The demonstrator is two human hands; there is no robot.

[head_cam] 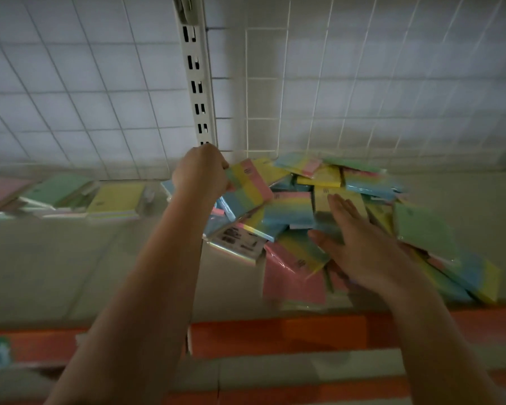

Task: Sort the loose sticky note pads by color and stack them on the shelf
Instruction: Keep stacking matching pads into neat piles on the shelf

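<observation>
A loose heap of wrapped sticky note pads (327,206) in pink, yellow, blue and green lies on the right half of the white shelf (85,264). My left hand (200,171) grips a multicolour striped pad (250,188) at the heap's left edge, lifted above the others. My right hand (360,241) lies flat, fingers straight, on top of the heap's middle. At the far left stand sorted stacks: a pink one (3,191), a green one (56,188) and a yellow one (116,200).
A white wire grid back panel (362,97) rises behind the shelf, split by a slotted upright (197,83). An orange price rail (275,334) runs along the shelf's front edge. Bare shelf surface lies between the sorted stacks and the heap.
</observation>
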